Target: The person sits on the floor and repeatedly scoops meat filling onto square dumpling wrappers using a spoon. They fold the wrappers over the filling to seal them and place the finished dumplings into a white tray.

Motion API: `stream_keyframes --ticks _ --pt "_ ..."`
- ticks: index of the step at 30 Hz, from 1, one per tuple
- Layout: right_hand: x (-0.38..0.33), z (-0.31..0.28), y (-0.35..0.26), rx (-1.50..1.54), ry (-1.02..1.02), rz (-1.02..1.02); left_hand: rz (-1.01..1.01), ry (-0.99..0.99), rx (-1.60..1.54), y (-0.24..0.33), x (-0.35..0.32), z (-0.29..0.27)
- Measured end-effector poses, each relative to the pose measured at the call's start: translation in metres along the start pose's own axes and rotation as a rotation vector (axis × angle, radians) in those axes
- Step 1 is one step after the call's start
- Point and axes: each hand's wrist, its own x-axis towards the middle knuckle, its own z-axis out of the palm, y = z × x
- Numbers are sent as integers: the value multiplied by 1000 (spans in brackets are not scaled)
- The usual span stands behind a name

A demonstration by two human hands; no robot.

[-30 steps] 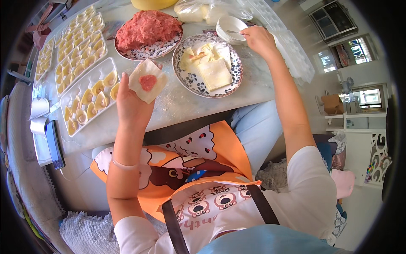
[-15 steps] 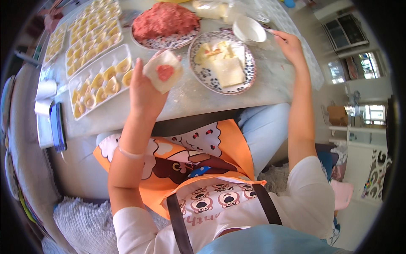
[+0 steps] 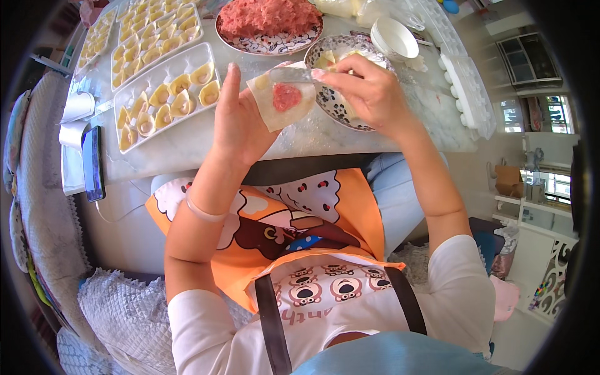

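A square wonton wrapper (image 3: 265,103) lies across the fingers of my left hand (image 3: 240,134), whose thumb stands up apart from it. In the middle of the wrapper sits a flattened patch of pink minced meat (image 3: 287,97). My right hand (image 3: 372,94) pinches a flat, thin spreader (image 3: 290,75), its blade over the wrapper's far edge. Whether the blade touches the dough I cannot tell. Behind my right hand is a patterned plate (image 3: 329,103) of wrappers, partly hidden by it. A white bowl (image 3: 394,39) stands just beyond that plate.
A mound of pink minced meat (image 3: 269,15) fills a plate at the back. White trays (image 3: 169,127) of folded wontons line the left side. Near the left table edge are a phone (image 3: 94,164) with a cable and a white cup (image 3: 78,106). An egg-carton-like clear tray (image 3: 469,94) lies at right.
My right hand has come from beside the white bowl to the wrapper, bringing the spreader. My left hand still holds the wrapper. The whole view has shifted slightly.
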Motion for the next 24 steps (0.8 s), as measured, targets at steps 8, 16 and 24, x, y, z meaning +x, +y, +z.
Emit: stream_keyframes --ticks 8,16,24 --pt "-17 -19 15 -82 35 28 30 23 -6 3 -1 0" --pt "-15 5 -10 64 175 208 66 46 -29 3 3 -5" --pt "-29 -57 105 -513 30 721 19 15 -52 0 8 -14"
